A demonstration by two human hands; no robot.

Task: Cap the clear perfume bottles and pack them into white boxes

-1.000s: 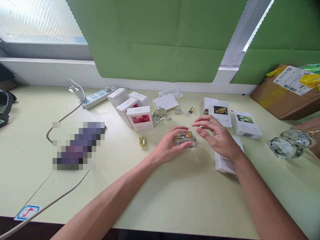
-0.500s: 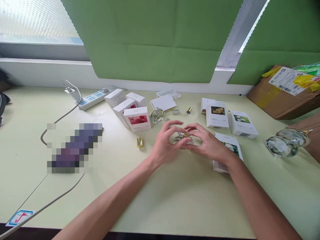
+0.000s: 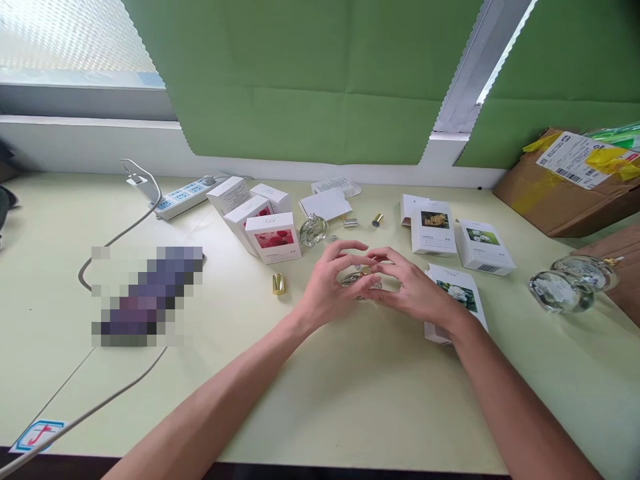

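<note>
A round clear glass perfume bottle (image 3: 349,281) with a gold neck collar stands on the table, partly hidden by my fingers. My left hand (image 3: 334,283) curves round its left side, thumb across the front and fingers bent over the top. From the right, my right hand (image 3: 407,283) closes on the bottle, its fingertips by the gold collar and close to those of the left. A gold cap (image 3: 279,284) stands to the left of my hands. Behind them lie another glass bottle (image 3: 314,231), a silver-looking cap (image 3: 351,223) and a second gold cap (image 3: 377,219).
White boxes with red flower pictures (image 3: 274,238) stand at left, near a power strip (image 3: 185,199). More flower-printed boxes (image 3: 434,230) are at right, one (image 3: 457,293) under my right forearm. Glass bottles (image 3: 563,290) and a cardboard carton (image 3: 560,187) occupy the far right. A blurred-out dark object (image 3: 153,293) lies left.
The bottle's gold collar has shifted slightly left between my fingers. Both hands keep nearly the same place and the view has moved a little.
</note>
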